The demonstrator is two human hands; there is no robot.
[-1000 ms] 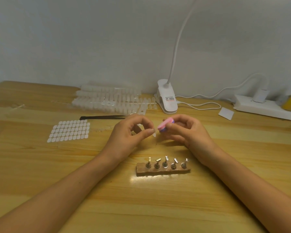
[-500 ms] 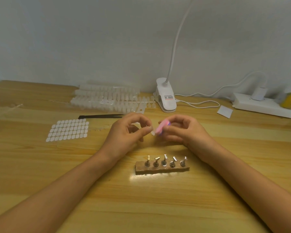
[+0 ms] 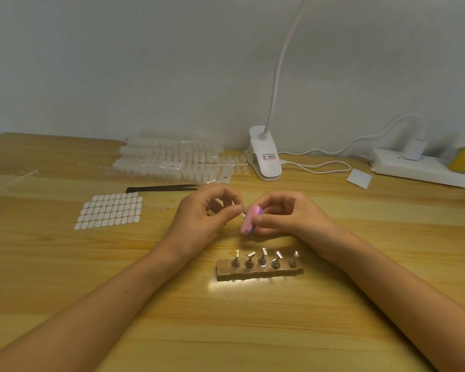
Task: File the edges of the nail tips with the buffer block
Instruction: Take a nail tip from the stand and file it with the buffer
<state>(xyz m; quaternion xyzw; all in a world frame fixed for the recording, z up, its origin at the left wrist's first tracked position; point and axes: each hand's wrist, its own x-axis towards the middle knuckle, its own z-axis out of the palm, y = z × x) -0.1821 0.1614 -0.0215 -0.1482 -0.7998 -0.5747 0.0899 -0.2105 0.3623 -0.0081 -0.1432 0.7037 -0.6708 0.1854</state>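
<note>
My left hand (image 3: 203,218) pinches a small clear nail tip (image 3: 243,212) between thumb and forefinger above the wooden table (image 3: 65,277). My right hand (image 3: 287,216) grips a pink and purple buffer block (image 3: 250,220), its pink face tilted against the nail tip. The tip is mostly hidden by my fingers and the block. Both hands hover just behind a wooden holder (image 3: 258,272) with several metal stands.
Strips of clear nail tips (image 3: 169,162) lie at the back, with a black file (image 3: 161,188) and a sheet of adhesive tabs (image 3: 109,210) on the left. A white clip lamp (image 3: 265,157), its cable, a small white card (image 3: 359,179) and a power strip (image 3: 422,167) sit at the back right.
The buffer block has tipped from lying nearly flat and high to steeper and lower against the nail tip. Both hands stay in about the same place.
</note>
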